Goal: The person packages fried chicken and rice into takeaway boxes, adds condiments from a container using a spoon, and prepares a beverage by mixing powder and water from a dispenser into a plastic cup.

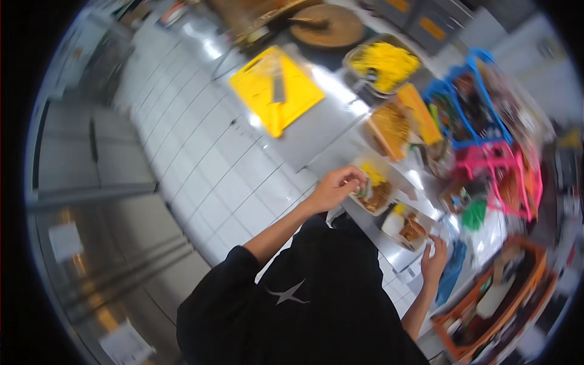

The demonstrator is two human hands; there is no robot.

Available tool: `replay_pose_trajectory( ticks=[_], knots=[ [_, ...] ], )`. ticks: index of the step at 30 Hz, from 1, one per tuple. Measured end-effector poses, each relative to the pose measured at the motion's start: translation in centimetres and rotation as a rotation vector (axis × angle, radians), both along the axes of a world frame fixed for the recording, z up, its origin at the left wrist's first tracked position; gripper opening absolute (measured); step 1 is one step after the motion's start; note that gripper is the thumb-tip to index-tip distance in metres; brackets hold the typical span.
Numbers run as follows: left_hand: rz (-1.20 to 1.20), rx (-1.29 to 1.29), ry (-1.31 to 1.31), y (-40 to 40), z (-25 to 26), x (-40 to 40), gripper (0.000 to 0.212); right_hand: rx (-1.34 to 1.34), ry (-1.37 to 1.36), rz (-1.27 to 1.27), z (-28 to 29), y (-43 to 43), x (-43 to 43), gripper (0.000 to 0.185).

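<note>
At the near edge of a steel counter are two open food boxes. My left hand is at the left side of the first box, its fingers curled together; whether something small is between them is unclear. That box holds yellow shreds and brown food. Beside the second box, at its right rim, my right hand has its fingers apart. Inside that box are a white item, a bit of yellow and browned pieces.
A knife lies on a yellow cutting board. Beyond are a tray of yellow shreds, a container of golden food, a blue basket and a pink basket. An orange crate stands right; steel cabinets are left.
</note>
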State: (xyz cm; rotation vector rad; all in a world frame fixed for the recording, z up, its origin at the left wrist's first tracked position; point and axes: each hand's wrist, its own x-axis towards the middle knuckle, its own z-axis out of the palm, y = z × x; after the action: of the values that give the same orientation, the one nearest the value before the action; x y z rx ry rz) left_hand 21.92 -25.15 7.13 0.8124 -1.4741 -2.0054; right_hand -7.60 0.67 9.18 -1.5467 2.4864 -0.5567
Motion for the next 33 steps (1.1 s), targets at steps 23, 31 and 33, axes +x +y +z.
replay_pose_trajectory(
  ticks=[23, 31, 33],
  knots=[
    [0.951, 1.342, -0.472, 32.6, -23.0, 31.4, 0.017, 0.169, -1.201, 0.888, -5.5, -32.3, 32.6, 0.012],
    [0.246, 0.509, -1.130, 4.3, -34.2, 47.6, 0.042, 0.505, -0.759, 0.974, -17.5, -46.2, 48.5, 0.026],
    [0.380, 0.036, -1.251, -0.6, -37.1, 53.4, 0.043, 0.517, -0.740, 0.947, -16.7, -47.5, 50.7, 0.026]
  ],
)
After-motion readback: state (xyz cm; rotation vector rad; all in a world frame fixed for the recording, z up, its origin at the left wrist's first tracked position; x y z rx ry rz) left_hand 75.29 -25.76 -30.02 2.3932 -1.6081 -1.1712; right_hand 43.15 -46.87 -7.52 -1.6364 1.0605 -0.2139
